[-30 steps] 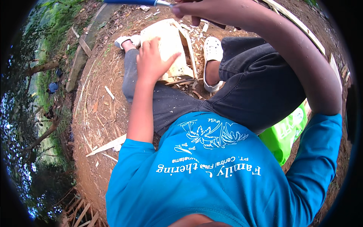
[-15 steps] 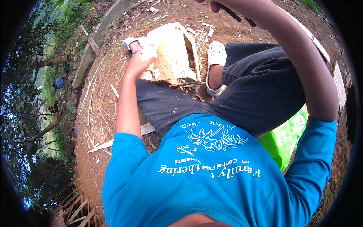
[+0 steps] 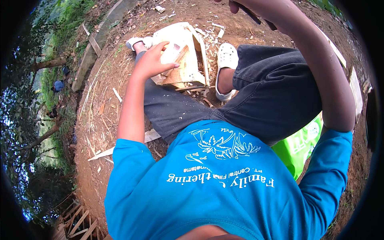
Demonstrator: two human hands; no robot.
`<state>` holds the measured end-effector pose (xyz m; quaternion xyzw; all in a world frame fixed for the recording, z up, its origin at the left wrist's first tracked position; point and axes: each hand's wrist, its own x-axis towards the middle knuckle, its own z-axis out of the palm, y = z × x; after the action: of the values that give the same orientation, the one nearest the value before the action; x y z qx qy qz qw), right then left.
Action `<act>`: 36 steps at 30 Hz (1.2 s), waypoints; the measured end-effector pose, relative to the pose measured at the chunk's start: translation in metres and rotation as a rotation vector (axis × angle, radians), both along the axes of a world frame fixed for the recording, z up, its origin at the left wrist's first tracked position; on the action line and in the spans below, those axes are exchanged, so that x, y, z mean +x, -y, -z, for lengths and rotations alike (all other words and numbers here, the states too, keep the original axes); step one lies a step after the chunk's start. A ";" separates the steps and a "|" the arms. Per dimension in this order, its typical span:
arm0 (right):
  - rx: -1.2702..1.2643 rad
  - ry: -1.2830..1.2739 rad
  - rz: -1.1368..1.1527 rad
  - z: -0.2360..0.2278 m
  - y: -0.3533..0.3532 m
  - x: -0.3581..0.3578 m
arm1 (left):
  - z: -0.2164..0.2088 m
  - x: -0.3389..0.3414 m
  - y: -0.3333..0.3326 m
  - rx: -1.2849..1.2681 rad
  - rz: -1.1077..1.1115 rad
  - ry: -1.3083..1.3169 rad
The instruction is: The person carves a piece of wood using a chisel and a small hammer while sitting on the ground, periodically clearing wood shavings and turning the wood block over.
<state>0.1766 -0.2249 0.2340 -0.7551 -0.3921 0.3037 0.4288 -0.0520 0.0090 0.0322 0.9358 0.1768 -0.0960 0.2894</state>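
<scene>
My left hand point(image 3: 154, 63) is over the near left part of a pale wooden box point(image 3: 186, 74), its fingers spread and thumb stretched out. Beneath the thumb, a short piece of wood point(image 3: 180, 57) lies slanted on the box top; I cannot tell whether the thumb touches it. The box rests on the ground between my feet, with an open side facing right. Raised at the top edge, my right hand point(image 3: 266, 10) is closed round a dark, narrow tool point(image 3: 249, 14). Its far end is out of view, so its kind does not show.
Wood chips point(image 3: 218, 30) litter the brown soil around the box. A pale plank point(image 3: 356, 94) lies at the right, and a bright green bag point(image 3: 294, 154) sits beside my right thigh. A thin slat point(image 3: 106, 153) lies left of my leg. Wooden strips point(image 3: 80, 222) are heaped at lower left.
My left hand has let go of the short piece of wood and its fingers have spread. The piece now lies slanted on the box top. My right hand has stayed raised with the dark tool.
</scene>
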 end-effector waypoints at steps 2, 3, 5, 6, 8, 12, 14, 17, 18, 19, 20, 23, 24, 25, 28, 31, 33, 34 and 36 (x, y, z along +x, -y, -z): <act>-0.060 -0.004 0.057 -0.005 -0.005 -0.005 | 0.002 0.001 -0.002 0.055 0.051 0.051; -0.042 -0.004 0.060 -0.003 -0.006 -0.004 | 0.002 0.002 -0.003 0.082 0.078 0.076; -0.005 -0.003 0.068 0.004 -0.008 -0.003 | -0.002 0.003 -0.016 0.098 0.170 0.095; -0.004 -0.011 0.074 0.005 -0.008 -0.002 | -0.011 0.009 -0.019 0.103 0.221 0.104; -0.001 -0.029 0.082 0.005 -0.008 -0.004 | -0.020 0.024 -0.029 0.077 0.330 0.085; 0.075 -0.031 -0.008 0.009 0.000 0.003 | -0.015 0.038 -0.029 0.097 0.433 -0.027; 0.062 -0.027 -0.018 0.008 0.000 0.003 | -0.006 0.042 -0.035 0.102 0.473 -0.091; 0.034 -0.058 -0.019 -0.001 0.001 0.000 | -0.002 0.042 -0.039 0.107 0.501 -0.022; 0.027 -0.062 -0.015 0.000 0.001 0.000 | -0.001 0.040 -0.040 0.168 0.475 -0.039; 0.030 -0.054 -0.008 0.003 0.000 0.002 | -0.003 0.038 -0.045 0.193 0.436 -0.042; 0.033 -0.046 -0.002 0.005 -0.001 0.002 | -0.004 0.037 -0.051 0.219 0.397 -0.046; 0.017 -0.057 0.077 0.009 -0.007 0.000 | 0.000 0.027 -0.050 0.228 0.342 -0.098; 0.052 -0.019 0.074 0.005 0.004 0.005 | 0.000 0.042 -0.042 0.217 0.371 -0.095; 0.104 -0.007 0.032 0.009 0.006 0.007 | -0.004 0.039 -0.036 0.217 0.365 -0.125; 0.146 0.037 -0.023 0.008 0.017 0.006 | -0.011 0.035 -0.009 0.219 0.397 -0.038; -0.015 0.032 0.068 -0.016 0.008 -0.004 | -0.011 0.037 -0.003 0.138 0.392 -0.089; 0.018 0.005 0.042 -0.014 0.016 -0.001 | -0.008 0.031 -0.001 0.155 0.432 -0.006; 0.130 -0.003 -0.026 -0.002 0.026 0.008 | -0.010 0.031 0.001 0.181 0.470 0.015; 0.123 0.015 -0.027 -0.004 0.032 0.005 | -0.006 0.019 -0.003 0.270 0.536 0.031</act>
<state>0.1811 -0.2567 0.2380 -0.7241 -0.4236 0.2789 0.4674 -0.0327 0.0123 0.0378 0.9806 -0.0697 -0.1302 0.1292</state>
